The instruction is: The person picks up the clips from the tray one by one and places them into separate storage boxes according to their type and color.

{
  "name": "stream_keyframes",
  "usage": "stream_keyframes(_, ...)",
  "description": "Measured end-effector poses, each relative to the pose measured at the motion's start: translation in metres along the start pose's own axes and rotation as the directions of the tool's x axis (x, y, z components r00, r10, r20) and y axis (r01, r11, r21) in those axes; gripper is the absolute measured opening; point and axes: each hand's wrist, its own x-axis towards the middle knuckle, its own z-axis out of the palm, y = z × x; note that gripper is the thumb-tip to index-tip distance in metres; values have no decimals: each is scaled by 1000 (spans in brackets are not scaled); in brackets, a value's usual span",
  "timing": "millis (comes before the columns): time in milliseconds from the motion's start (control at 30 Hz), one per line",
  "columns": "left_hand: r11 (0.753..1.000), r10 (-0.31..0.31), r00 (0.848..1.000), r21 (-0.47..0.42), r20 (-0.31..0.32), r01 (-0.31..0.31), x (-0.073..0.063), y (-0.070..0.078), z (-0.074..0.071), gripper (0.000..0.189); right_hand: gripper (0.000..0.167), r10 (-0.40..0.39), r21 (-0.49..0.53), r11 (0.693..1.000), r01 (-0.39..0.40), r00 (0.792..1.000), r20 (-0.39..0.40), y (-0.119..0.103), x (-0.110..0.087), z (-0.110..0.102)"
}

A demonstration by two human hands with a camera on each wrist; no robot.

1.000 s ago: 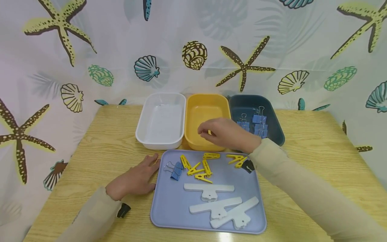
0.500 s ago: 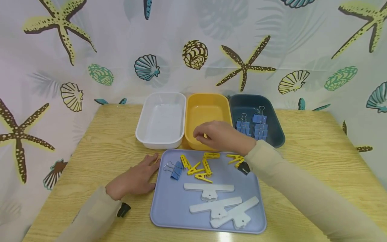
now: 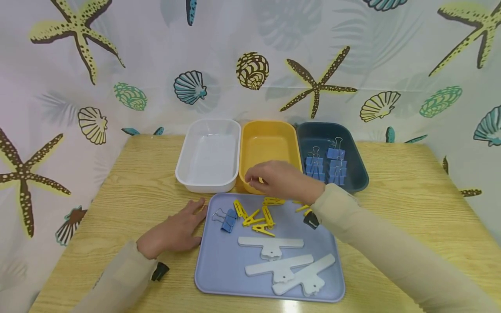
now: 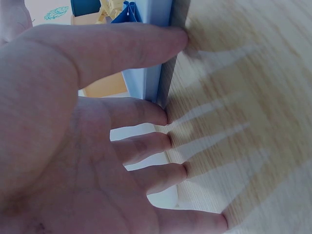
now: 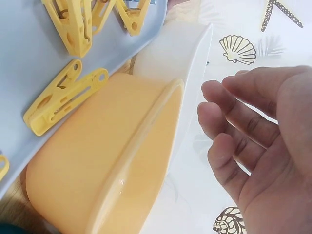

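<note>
My right hand (image 3: 279, 178) hovers over the front of the yellow bin (image 3: 270, 145). In the right wrist view its fingers (image 5: 222, 146) bend loosely, with nothing between them. Beside the left edge of the lilac tray (image 3: 223, 265), my left hand (image 3: 176, 230) rests on the table, fingers spread; the left wrist view shows its fingertips (image 4: 175, 39) on the wood. Several yellow clothespins (image 3: 268, 217) lie on the tray near the bin, one partly hidden by the right wrist. A blue binder clip (image 3: 228, 221) lies at the tray's left, and three white bag clips (image 3: 270, 242) toward the front.
Left of the yellow bin stands a white bin (image 3: 211, 161). On its right, a dark blue bin (image 3: 318, 134) holds several blue binder clips (image 3: 337, 167). A patterned curtain (image 3: 219, 52) hangs behind the wooden table (image 3: 137, 174).
My right hand has drifted left and toward the tray, from over the middle of the yellow bin to its front. The left hand and the clips have stayed put.
</note>
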Motion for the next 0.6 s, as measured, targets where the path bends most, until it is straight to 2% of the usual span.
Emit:
stream_keyframes(233,1000,10,1000,-6,-5,-10,-1,1,0,70,17,-14,-21,1000,14,1000,0,-5,2,2)
stream_keyframes(600,1000,6,1000,-8,-10,-6,-1,-2,2,70,17,-42,14,999,41,999,25,-12,7,11)
